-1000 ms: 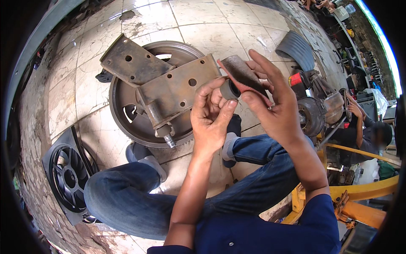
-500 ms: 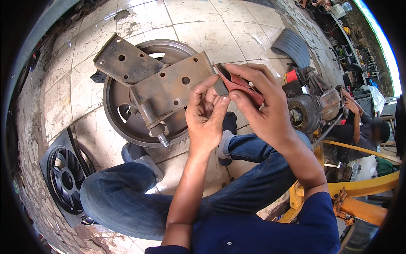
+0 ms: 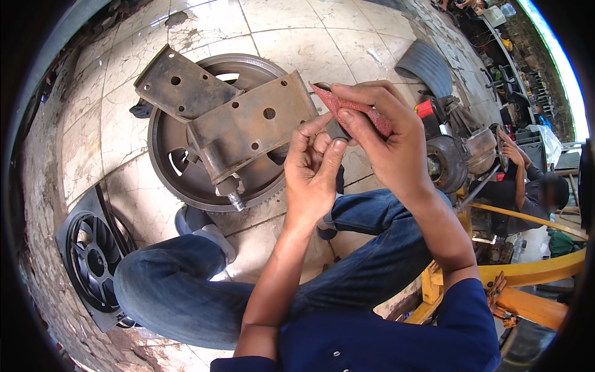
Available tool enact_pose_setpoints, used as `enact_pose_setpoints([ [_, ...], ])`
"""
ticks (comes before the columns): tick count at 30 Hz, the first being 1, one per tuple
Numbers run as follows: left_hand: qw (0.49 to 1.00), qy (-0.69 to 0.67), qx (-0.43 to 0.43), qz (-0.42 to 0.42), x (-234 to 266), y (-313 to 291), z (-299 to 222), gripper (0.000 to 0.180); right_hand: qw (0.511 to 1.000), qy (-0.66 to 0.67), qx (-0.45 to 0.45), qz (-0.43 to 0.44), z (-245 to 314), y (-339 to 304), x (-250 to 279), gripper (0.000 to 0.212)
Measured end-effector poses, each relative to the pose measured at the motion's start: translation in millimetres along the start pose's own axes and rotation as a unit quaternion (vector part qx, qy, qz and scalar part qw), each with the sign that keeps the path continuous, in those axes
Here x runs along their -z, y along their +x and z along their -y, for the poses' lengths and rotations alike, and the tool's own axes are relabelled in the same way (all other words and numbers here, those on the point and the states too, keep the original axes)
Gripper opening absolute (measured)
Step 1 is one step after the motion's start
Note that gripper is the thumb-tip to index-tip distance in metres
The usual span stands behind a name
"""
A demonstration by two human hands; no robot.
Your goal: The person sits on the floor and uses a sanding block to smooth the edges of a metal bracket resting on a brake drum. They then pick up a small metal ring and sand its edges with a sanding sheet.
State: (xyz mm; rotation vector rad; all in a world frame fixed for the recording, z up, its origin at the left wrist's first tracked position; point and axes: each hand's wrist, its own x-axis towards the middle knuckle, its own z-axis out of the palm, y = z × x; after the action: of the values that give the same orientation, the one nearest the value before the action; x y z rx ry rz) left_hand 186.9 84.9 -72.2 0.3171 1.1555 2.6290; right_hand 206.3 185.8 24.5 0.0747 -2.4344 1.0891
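My right hand (image 3: pixel 396 130) pinches a folded piece of red sandpaper (image 3: pixel 354 113) between thumb and fingers. Against the sandpaper, my left hand (image 3: pixel 312 170) grips a small grey metal piece (image 3: pixel 336 130) that looks rounded; most of it is hidden behind fingers and paper. Both hands are raised in front of my lap. To their left, two rusty bracket plates with holes lie across a large toothed flywheel (image 3: pixel 162 164) on the floor. The nearer bracket (image 3: pixel 245 121) has a round tube and bolt (image 3: pixel 234 197) at its front corner; the farther bracket (image 3: pixel 186 84) sits behind it.
A black radiator fan (image 3: pixel 93 257) leans at the left. A ribbed grey curved sheet (image 3: pixel 426 67) lies at the far right on the tiled floor (image 3: pixel 291 53). A greasy metal assembly (image 3: pixel 449 158), a yellow frame (image 3: pixel 527 273) and a co-worker (image 3: pixel 533 198) are on the right.
Both hands have shifted slightly right. The sandpaper has turned over the metal piece, showing more of its red face, and my left index finger has straightened.
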Motion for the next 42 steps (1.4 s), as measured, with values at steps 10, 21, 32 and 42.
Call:
enact_pose_setpoints([
  [10,1.000,-0.011,0.006,0.011,-3,0,-5,0.033,1.000,-0.026,0.008,0.002,-6,1,-2,0.026],
  [21,0.995,0.063,0.063,0.033,0,-2,-2,0.036,0.993,-0.095,0.073,-0.005,-2,9,-3,0.027],
  [32,1.000,-0.014,0.018,0.018,5,8,-4,0.034,0.997,-0.056,0.051,0.024,-5,-7,-6,0.023],
  [42,0.997,0.052,0.021,0.044,-5,-2,-6,0.036,0.994,-0.096,0.051,0.012,4,3,4,0.023],
])
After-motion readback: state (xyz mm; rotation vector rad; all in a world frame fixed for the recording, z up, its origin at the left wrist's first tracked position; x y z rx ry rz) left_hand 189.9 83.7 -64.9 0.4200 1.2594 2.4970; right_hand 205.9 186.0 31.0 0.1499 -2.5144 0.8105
